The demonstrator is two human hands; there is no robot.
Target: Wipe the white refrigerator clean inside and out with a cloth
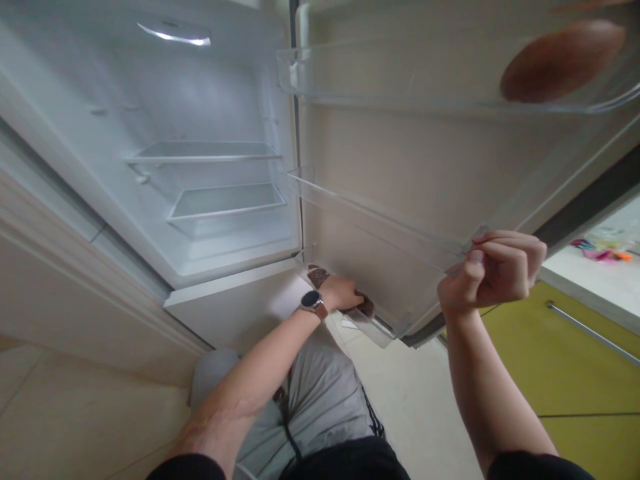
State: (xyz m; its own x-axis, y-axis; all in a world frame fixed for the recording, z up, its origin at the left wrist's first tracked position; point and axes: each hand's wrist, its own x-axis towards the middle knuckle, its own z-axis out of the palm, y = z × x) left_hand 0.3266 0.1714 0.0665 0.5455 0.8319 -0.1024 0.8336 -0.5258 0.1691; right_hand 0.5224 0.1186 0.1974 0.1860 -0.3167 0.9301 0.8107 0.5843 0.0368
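Observation:
My left hand (pixel 343 293), with a watch on its wrist, reaches down into the low clear bin (pixel 383 333) on the inside of the fridge door (pixel 395 153). Its fingers are closed over a dark brown, patterned thing (pixel 369 307) that looks like a cloth; the hand hides its middle. My right hand (pixel 493 267) is pinched on the outer end of the clear middle door bin (pixel 380 217). In the upper clear bin (pixel 430 103) lies a reddish-brown oval thing (pixel 563 61), blurred, whose kind I cannot make out.
The fridge compartment (pixel 200 100) stands open at the left, with two glass shelves (pixel 210 152) and a lit lamp (pixel 173 35). At right are a yellow-green cabinet (pixel 565 360) with a bar handle and a white counter (pixel 590 273) holding small colourful items.

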